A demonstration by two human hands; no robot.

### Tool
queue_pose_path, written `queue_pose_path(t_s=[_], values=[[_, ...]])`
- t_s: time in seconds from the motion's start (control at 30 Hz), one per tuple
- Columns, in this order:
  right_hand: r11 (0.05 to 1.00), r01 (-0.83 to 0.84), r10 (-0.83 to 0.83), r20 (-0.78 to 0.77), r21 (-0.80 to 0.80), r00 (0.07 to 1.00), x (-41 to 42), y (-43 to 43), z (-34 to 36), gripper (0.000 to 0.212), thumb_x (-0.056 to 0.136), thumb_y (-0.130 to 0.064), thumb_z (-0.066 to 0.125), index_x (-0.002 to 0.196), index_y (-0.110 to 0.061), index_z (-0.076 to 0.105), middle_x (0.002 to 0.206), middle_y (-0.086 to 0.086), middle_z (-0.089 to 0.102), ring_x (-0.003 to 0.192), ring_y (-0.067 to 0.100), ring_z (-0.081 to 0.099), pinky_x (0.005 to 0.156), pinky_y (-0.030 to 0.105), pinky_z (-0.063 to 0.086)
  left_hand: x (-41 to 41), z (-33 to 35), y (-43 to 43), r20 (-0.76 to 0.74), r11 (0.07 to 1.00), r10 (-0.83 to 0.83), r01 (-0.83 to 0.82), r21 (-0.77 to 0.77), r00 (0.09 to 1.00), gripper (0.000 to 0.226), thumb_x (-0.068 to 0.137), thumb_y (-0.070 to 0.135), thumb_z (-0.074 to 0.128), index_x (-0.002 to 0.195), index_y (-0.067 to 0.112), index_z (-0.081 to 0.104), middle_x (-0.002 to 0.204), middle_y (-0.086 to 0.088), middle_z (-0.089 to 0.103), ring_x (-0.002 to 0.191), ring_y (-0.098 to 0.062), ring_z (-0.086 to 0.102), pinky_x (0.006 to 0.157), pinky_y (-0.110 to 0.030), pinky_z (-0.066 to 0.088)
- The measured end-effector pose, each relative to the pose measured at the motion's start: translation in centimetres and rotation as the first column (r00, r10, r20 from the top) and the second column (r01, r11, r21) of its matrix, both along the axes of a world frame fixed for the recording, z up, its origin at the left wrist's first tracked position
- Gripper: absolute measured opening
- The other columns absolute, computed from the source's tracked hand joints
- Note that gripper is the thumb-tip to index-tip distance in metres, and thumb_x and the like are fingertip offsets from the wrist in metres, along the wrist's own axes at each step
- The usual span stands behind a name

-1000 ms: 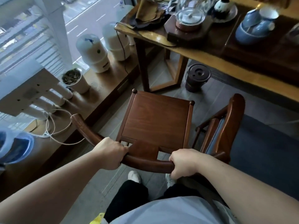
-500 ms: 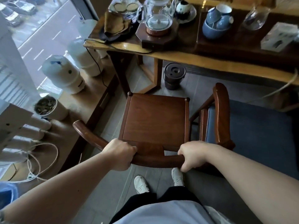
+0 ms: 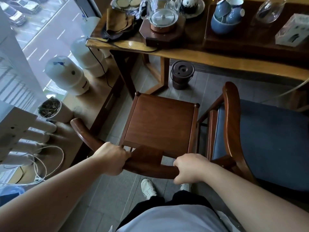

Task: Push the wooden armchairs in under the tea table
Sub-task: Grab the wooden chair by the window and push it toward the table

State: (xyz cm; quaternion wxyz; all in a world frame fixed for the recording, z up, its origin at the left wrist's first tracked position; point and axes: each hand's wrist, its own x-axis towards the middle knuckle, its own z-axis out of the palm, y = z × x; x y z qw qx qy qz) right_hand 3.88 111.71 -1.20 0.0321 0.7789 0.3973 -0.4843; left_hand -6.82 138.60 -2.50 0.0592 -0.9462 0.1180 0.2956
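Under the right forearm, part of the wooden armchair (image 3: pixel 160 126)'s curved back rail is hidden; the tea table (image 3: pixel 200 56) runs off frame at right. Left hand (image 3: pixel 111 159) and right hand (image 3: pixel 190 168) are each wrapped tight over that rail, either side of the back splat, with the seat ahead of them, its front corners just short of the table edge. Dark lidded bucket (image 3: pixel 182 74) stands beneath the table, beyond the seat. Second armchair (image 3: pixel 267 139), blue-cushioned, sits close on the right
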Motion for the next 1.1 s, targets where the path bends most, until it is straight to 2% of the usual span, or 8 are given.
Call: queue_pose_path(t_s=[0.1,0.2,0.33,0.57,0.73,0.87,0.97,1.1], values=[[1.0,0.021,-0.022,0.026,0.017,0.999,-0.2,0.4,-0.2,0.021,0.07,-0.048,0.06,0.071,-0.029,0.05,0.074,-0.004,0.061,0.069,0.019,0.059,0.065,0.035,0.052,0.3,0.0,0.5,-0.015,0.999,-0.028,0.028,0.016,0.999,0.025,0.074,0.033,0.047,0.099,0.033,0.054,0.082,0.008,0.065,0.074,-0.018,0.064,0.068,-0.033,0.052],[0.998,0.053,-0.054,0.033,0.041,0.998,-0.3,1.6,-0.1,0.023,0.07,-0.05,0.06,0.078,-0.028,0.056,0.075,-0.004,0.061,0.071,0.02,0.06,0.069,0.037,0.054,1.1,0.4,1.6,-0.001,0.998,-0.037,0.037,0.048,0.999,0.031,0.074,0.034,0.045,0.104,0.034,0.054,0.084,0.009,0.066,0.078,-0.018,0.065,0.071,-0.032,0.05],[0.996,0.063,-0.065,0.038,0.06,0.997,1.0,2.8,-0.1,0.026,0.071,-0.05,0.062,0.077,-0.025,0.058,0.073,-0.002,0.063,0.068,0.02,0.061,0.06,0.033,0.048,3.2,1.2,2.4,0.014,0.997,-0.02,0.019,0.077,1.0,0.033,0.074,0.033,0.049,0.107,0.037,0.055,0.086,0.01,0.068,0.083,-0.017,0.065,0.071,-0.031,0.043],[0.997,0.066,-0.068,0.056,0.032,0.996,5.9,-0.3,0.4,0.026,0.067,-0.051,0.064,0.072,-0.027,0.055,0.074,-0.002,0.064,0.07,0.019,0.061,0.059,0.033,0.049,6.5,1.0,-0.9,0.029,1.0,0.024,-0.024,-0.001,0.999,0.02,0.072,0.028,0.049,0.09,0.032,0.055,0.07,0.01,0.06,0.068,-0.015,0.062,0.068,-0.031,0.053],[0.996,0.086,-0.086,0.051,0.014,0.995,7.0,-1.4,0.7,0.03,0.068,-0.052,0.066,0.084,-0.026,0.063,0.076,-0.002,0.066,0.072,0.017,0.061,0.065,0.036,0.053,7.7,1.3,-2.4,0.026,1.0,-0.006,0.006,0.018,1.0,0.027,0.074,0.024,0.047,0.097,0.035,0.055,0.065,0.009,0.058,0.061,-0.015,0.058,0.05,-0.027,0.037],[0.995,0.1,-0.1,0.042,0.021,0.994,5.8,-1.6,0.6,0.024,0.07,-0.049,0.065,0.078,-0.027,0.059,0.075,-0.003,0.065,0.07,0.016,0.06,0.06,0.033,0.048,7.5,1.7,-2.5,0.015,0.999,-0.024,0.024,0.042,1.0,0.022,0.074,0.025,0.049,0.093,0.032,0.057,0.066,0.009,0.056,0.058,-0.014,0.052,0.05,-0.027,0.033],[0.994,0.112,-0.112,0.025,0.007,0.993,5.1,-2.2,0.5,0.027,0.071,-0.048,0.065,0.085,-0.025,0.062,0.078,0.0,0.065,0.071,0.018,0.061,0.058,0.033,0.047,7.2,1.7,-2.9,0.005,0.999,-0.036,0.036,0.03,0.999,0.022,0.072,0.026,0.049,0.092,0.03,0.058,0.064,0.009,0.053,0.058,-0.014,0.049,0.049,-0.027,0.029],[0.994,0.113,-0.113,0.028,0.0,0.993,5.0,-3.1,0.5,0.03,0.069,-0.048,0.065,0.087,-0.025,0.065,0.08,0.0,0.068,0.072,0.018,0.064,0.057,0.033,0.049,6.8,1.3,-3.6,0.007,1.0,-0.03,0.03,-0.002,1.0,0.024,0.071,0.027,0.048,0.093,0.031,0.057,0.066,0.009,0.054,0.059,-0.016,0.05,0.054,-0.028,0.036]])
